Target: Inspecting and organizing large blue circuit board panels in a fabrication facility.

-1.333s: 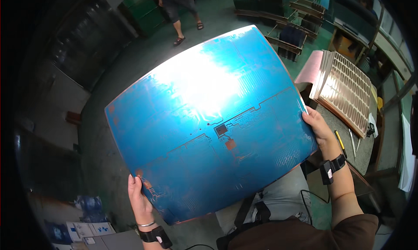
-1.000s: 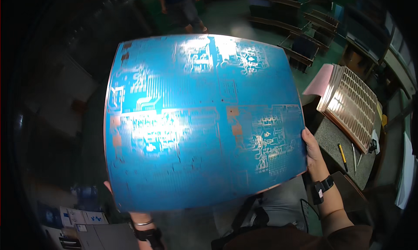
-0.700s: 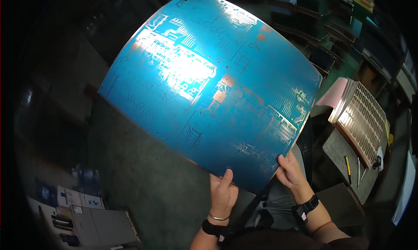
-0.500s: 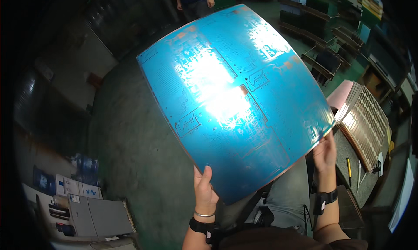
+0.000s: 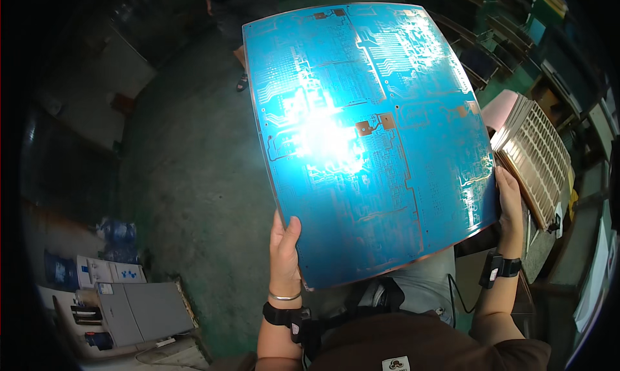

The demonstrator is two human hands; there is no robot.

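Observation:
A large blue circuit board panel (image 5: 342,222) with copper-coloured traces fills the middle of the view, and a bright glare lies across its left centre. My left hand (image 5: 285,251) grips its lower left edge, thumb on the face and fingers mostly behind. At the lower right edge my right hand (image 5: 509,200) closes on the panel, its fingertips partly hidden. The panel is held up in front of me, above my lap, with its patterned face towards me.
To the right a stack of patterned panels (image 5: 535,154) sits on a grey table (image 5: 539,247). Wooden racks (image 5: 497,29) stand at the far right. A person (image 5: 236,19) is behind the panel. At lower left are a grey cabinet (image 5: 145,313) and blue water bottles (image 5: 61,269).
The panel has turned to stand more upright, and its glare has shifted. My left hand moved up and slightly left; my right hand moved up and right. The person at the back appears farther left.

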